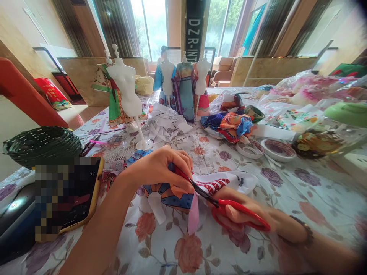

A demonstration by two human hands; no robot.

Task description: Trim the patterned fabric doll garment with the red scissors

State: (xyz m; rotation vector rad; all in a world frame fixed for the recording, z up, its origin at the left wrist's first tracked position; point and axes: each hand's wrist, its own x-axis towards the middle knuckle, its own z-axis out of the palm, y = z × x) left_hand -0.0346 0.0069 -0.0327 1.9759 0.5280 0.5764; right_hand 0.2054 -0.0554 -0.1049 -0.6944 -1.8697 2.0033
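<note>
My right hand [226, 208] grips the red loops of a pair of scissors [241, 214], whose dark blades point left and up toward my other hand. With bent fingers, my left hand [169, 172] pinches a printed piece of fabric [169, 198], mostly blue with a sunray pattern. The scissor tips are hidden behind my left fingers. A pink strip [194, 214] hangs below the blades. Beyond my right hand lies a white piece with red printed bands [213, 185], partly under the scissors. Whether it joins the blue piece I cannot tell.
Behind my hands stand a bare white mannequin [123, 88] and several small dressed mannequins. White scraps [168, 122] are heaped at their feet. At left are a green woven basket [43, 145] and a phone [83, 194]. Tape rolls [278, 149] and coloured cloths [232, 124] lie at right.
</note>
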